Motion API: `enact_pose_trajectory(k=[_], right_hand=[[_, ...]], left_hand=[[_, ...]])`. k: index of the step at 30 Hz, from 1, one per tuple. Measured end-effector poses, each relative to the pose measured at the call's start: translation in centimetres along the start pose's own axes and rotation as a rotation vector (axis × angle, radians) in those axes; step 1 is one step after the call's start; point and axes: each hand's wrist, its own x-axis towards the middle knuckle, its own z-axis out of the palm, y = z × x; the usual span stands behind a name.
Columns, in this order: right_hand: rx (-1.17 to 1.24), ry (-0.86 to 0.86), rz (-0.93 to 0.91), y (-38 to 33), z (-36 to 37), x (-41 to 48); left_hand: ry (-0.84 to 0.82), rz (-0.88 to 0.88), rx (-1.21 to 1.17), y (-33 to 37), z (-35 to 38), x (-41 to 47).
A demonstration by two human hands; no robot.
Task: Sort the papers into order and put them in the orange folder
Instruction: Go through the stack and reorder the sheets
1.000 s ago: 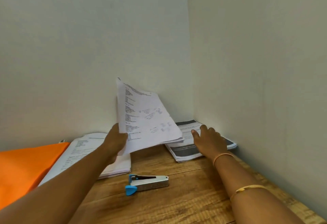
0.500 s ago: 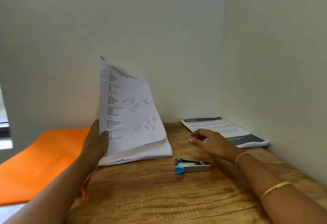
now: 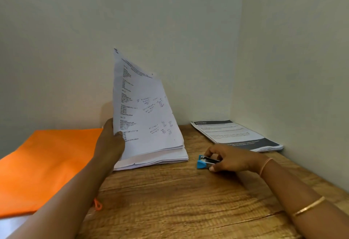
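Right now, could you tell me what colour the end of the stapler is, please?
The stapler has a blue end, clearest in the head view.

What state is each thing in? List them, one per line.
Sheets, tilted up, gripped by left hand.
Pile, flat on table, under the sheets.
Folder, lying flat at left.
Stapler, on table, gripped by right hand.
Corner stack, flat, untouched.
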Motion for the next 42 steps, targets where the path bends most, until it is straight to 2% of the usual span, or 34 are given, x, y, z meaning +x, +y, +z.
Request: enact_pose_trajectory(k=[2, 5, 7, 8, 14, 18, 21, 23, 26, 31, 36, 42], right_hand=[[0.040, 0.116, 0.022, 0.6, -0.2, 0.1], [0.216, 0.435, 0.077, 2.6, -1.1, 0.8], [0.181, 0.635, 0.165, 4.3, -1.7, 1.5], [0.135, 0.676, 0.207, 5.1, -1.7, 1.9], [-0.143, 0.441, 0.349, 7.8, -0.4, 3.8], [-0.172, 0.548, 0.324, 6.3, -0.7, 3.7], [-0.002, 0.686, 0.126, 3.2, -1.1, 3.6], [0.136, 0.709, 0.016, 0.5, -1.4, 4.1], [0.391, 0.630, -0.015, -2.7, -2.0, 5.5], [1.093, 0.491, -0.021, -4.1, -0.4, 7.5], [1.230, 0.514, -0.100, -3.3, 0.7, 7.2], [1.262, 0.565, -0.152, -2.6, 0.5, 6.4]], left_hand=[[0.013, -0.002, -0.011, 0.0, 0.0, -0.1], [0.012, -0.019, -0.021, 0.0, 0.0, -0.1], [0.004, -0.029, -0.025, -0.1, 0.1, -0.1], [0.001, -0.032, -0.025, -0.1, 0.2, -0.1], [-0.040, -0.034, -0.003, 0.0, 0.7, -0.4], [-0.048, -0.035, -0.013, 0.1, 0.5, -0.4], [-0.067, -0.037, -0.030, 0.0, 0.6, -0.5], [-0.085, -0.041, -0.029, 0.0, 0.8, -0.6], [-0.116, -0.031, -0.065, 0.1, 1.2, -1.0], [-0.190, -0.006, -0.140, 0.1, 1.2, -1.1], [-0.265, -0.018, -0.099, -0.5, 0.9, -1.1], [-0.309, -0.008, -0.262, 0.0, 0.8, -1.5]])
